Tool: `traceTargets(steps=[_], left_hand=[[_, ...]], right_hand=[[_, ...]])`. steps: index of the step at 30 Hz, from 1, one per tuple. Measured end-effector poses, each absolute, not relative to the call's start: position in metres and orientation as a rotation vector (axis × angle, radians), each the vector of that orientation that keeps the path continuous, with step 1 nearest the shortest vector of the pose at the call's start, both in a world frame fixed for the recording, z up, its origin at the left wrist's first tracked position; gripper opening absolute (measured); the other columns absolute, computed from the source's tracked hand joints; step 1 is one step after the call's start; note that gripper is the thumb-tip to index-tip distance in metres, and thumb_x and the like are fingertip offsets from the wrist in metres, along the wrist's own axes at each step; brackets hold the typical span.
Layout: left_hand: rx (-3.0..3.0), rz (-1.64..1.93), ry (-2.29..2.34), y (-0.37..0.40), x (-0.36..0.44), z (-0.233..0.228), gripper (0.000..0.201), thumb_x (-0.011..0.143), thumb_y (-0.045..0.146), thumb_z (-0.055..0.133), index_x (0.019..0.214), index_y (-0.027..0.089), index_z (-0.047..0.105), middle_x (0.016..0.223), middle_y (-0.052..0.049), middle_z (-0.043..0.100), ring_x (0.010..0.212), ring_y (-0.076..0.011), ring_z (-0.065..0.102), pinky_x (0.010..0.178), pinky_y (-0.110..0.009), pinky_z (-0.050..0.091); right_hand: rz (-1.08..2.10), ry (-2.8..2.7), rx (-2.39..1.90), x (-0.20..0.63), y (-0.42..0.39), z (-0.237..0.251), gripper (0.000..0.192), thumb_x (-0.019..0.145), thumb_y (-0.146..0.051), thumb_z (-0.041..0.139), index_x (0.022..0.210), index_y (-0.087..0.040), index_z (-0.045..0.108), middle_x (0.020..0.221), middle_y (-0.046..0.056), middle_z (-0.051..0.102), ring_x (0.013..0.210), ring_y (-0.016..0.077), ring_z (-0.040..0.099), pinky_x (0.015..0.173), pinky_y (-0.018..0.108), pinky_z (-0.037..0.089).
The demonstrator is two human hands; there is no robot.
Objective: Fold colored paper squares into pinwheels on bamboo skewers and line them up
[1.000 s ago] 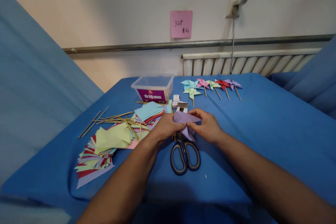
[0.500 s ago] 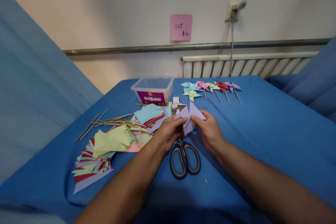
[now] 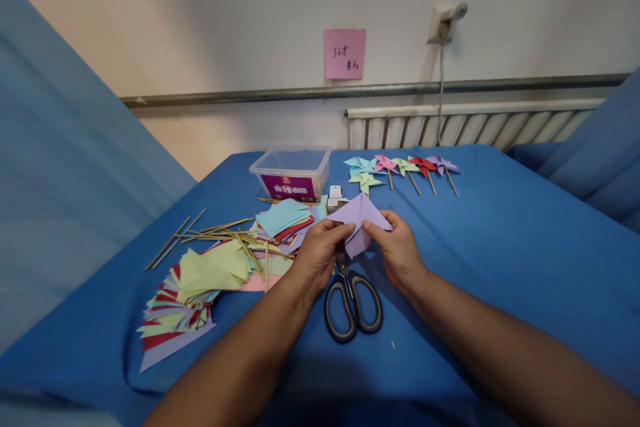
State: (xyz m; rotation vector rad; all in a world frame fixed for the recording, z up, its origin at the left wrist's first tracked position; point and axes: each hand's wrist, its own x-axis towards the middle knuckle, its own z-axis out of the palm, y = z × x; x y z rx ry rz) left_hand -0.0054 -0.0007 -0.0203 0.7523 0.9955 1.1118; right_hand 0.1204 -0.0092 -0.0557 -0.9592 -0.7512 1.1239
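Observation:
Both hands hold one folded sheet of lilac paper (image 3: 361, 215) just above the blue cloth. My left hand (image 3: 320, 255) pinches its lower left part. My right hand (image 3: 397, 248) pinches its lower right part. The upper flaps of the paper stand up in a peak, tilted away from me. Black-handled scissors (image 3: 353, 300) lie shut on the cloth right under my hands.
Heaps of coloured paper squares (image 3: 200, 287) and wooden sticks (image 3: 210, 230) lie at the left. A clear plastic tub (image 3: 293, 173) stands behind them. Several finished pinwheels (image 3: 400, 168) lie in a row at the back. Small white boxes (image 3: 337, 197) sit by the tub.
The lilac paper came up off the scissors and its flaps were raised from flat into a peak. Both hands shifted slightly up and apart.

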Motion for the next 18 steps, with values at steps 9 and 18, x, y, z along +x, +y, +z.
traceTargets(steps=[9,18], left_hand=[[0.794,1.032,0.967,0.002,-0.010,-0.021,0.014,0.060,0.015,0.076,0.070,0.006,0.069,0.063,-0.008,0.068,0.053,-0.0155,0.061,0.055,-0.027,0.050],[0.525,1.071,0.896,0.012,-0.026,-0.004,0.025,0.072,0.004,0.063,0.096,0.011,0.069,0.081,-0.006,0.074,0.067,-0.0157,0.067,0.066,-0.027,0.055]], right_hand=[[1.043,-0.949,-0.976,0.123,-0.008,-0.061,0.037,0.069,-0.036,0.074,0.098,-0.019,0.060,0.090,0.003,0.067,0.080,0.0186,0.063,0.073,0.032,0.049],[0.186,-1.759,-0.941,0.135,-0.021,-0.047,0.049,0.074,-0.012,0.062,0.120,-0.030,0.057,0.147,0.007,0.031,0.136,0.0305,0.033,0.108,0.052,0.033]])
